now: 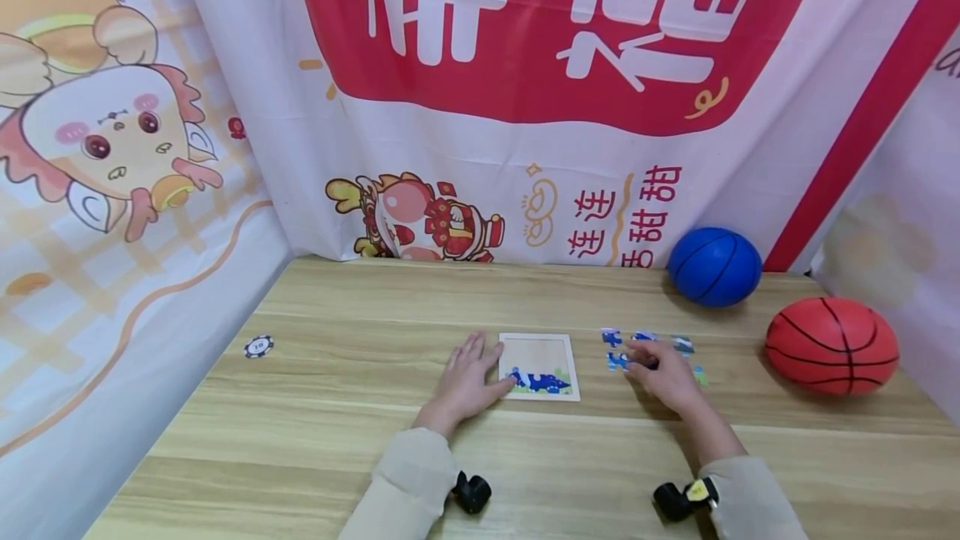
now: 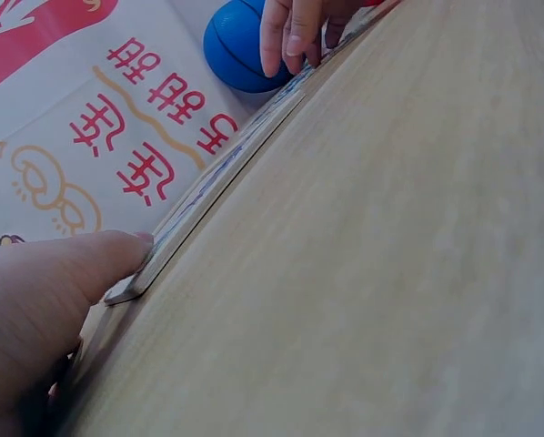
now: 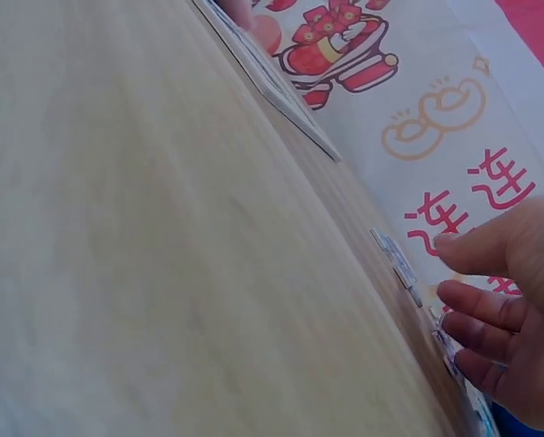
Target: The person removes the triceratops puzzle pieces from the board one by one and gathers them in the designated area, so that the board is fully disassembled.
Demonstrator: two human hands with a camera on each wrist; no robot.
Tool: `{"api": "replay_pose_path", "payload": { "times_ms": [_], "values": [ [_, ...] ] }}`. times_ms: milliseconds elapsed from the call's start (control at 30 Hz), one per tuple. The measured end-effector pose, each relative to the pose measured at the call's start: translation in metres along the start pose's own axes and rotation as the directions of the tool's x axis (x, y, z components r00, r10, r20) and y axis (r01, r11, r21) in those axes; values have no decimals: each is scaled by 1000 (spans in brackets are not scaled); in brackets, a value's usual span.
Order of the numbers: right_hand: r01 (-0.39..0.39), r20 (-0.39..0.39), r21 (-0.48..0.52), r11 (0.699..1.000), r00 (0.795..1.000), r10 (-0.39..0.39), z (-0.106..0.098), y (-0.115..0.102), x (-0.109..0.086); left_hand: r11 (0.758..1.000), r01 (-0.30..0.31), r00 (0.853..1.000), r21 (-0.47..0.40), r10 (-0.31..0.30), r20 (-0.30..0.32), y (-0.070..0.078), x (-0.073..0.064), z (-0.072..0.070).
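My left hand (image 1: pixel 467 382) rests at the left side of a jigsaw puzzle's shallow wooden frame (image 1: pixel 536 337), thumb on its lower left edge and fingers stretched out. Joined blue and green pieces (image 1: pixel 543 383) fill the bottom strip of the frame; bare board shows above them. To the right, my right hand (image 1: pixel 663 373) hovers low over several loose puzzle pieces (image 1: pixel 612 337). In the right wrist view a gap shows between the right thumb and the loosely bent fingers (image 3: pixel 481 332), with no piece seen between them. Part of the loose group is hidden under that hand.
A blue ball (image 1: pixel 715 267) stands at the back right against the printed cloth (image 1: pixel 525 182). Nearer, on the right, is a red ball (image 1: pixel 832 346). A black-and-white poker chip (image 1: pixel 258 346) lies at the table's left side.
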State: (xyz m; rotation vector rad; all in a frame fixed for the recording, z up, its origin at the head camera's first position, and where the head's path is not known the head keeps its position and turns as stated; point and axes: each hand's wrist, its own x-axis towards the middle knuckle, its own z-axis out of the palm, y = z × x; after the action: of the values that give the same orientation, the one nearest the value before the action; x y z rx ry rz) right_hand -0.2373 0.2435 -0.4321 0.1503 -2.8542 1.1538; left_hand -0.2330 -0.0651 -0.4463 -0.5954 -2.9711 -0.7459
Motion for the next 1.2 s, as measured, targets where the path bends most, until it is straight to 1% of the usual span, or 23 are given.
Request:
{"api": "replay_pose_path", "payload": {
  "times_ms": [100, 167, 233, 300, 367, 433, 533, 633, 733, 833, 1000, 1100, 1200],
  "values": [
    [50, -54, 20, 999, 997, -49, -2, -4, -2, 1000, 2, 1000, -24, -2, -9, 1, 0, 0],
    [95, -87, 29, 995, 992, -92, -2, -7, -3, 999, 1, 1000, -36, -2, -24, 2, 1, 0],
    [127, -94, 44, 991, 988, -122, 0, -13, -5, 999, -9, 999, -45, 7, -36, 5, 0, 0],
    [143, -79, 71, 987, 987, -138, 5, -20, -7, 998, -30, 999, -49, 28, -43, 9, 0, 0],
    [146, -47, 99, 984, 989, -142, 11, -27, -8, 998, -53, 998, -43, 51, -44, 15, 1, 1],
    [128, -4, 117, 985, 992, -128, 18, -36, -10, 996, -77, 997, -42, 75, -33, 21, 0, 2],
    [112, 48, 119, 987, 992, -118, 29, -46, -14, 994, -103, 995, -44, 102, -12, 30, -2, 5],
    [117, 84, 126, 985, 988, -128, 39, -51, -17, 992, -116, 993, -42, 117, 17, 34, -4, 9],
    [160, 97, 109, 981, 981, -171, 46, -52, -20, 992, -129, 991, -10, 130, 36, 34, -4, 15],
    [200, 95, 54, 978, 974, -204, 51, -51, -22, 990, -140, 989, 14, 140, 37, 34, -5, 17],
    [207, 89, -27, 978, 975, -204, 56, -51, -21, 988, -158, 987, -5, 158, 14, 35, -7, 16],
    [208, 83, -58, 976, 976, -203, 58, -51, -21, 986, -167, 986, -12, 167, 9, 35, -8, 15],
    [207, 81, -84, 975, 976, -201, 59, -52, -22, 987, -158, 987, -1, 158, 19, 36, -7, 15]
  ]
}}
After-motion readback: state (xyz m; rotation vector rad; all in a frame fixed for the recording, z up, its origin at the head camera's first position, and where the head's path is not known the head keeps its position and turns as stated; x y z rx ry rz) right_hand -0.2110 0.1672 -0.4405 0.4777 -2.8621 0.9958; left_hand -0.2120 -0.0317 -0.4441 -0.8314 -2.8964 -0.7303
